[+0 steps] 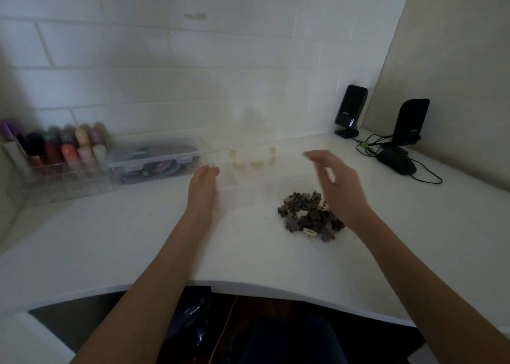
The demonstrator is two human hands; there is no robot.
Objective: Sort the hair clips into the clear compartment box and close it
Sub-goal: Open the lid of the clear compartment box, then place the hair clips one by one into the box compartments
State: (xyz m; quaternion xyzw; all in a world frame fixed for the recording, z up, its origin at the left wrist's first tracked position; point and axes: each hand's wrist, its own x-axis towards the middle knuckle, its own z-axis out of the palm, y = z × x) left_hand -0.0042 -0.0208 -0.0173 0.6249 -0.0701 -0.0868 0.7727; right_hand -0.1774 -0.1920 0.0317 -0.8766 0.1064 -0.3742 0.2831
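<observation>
Two black speakers [351, 109] and a mouse [397, 163] right, nail polish rack [58, 156] left

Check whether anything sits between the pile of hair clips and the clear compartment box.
Nothing visible does. The hair clips lie on bare desk just in front of the clear compartment box. The right hand hovers blurred over the pile; the left hand is at the box's left edge.

Clear compartment box [256, 176]: transparent, blurred, lies flat on the white desk at centre, far of the desk edge; lid state unclear. A few pale yellowish clips [256, 165] show in its far compartments. Pile of hair clips [310, 216]: small, mostly brown and dark, some cream, heaped just near-right of the box.
</observation>
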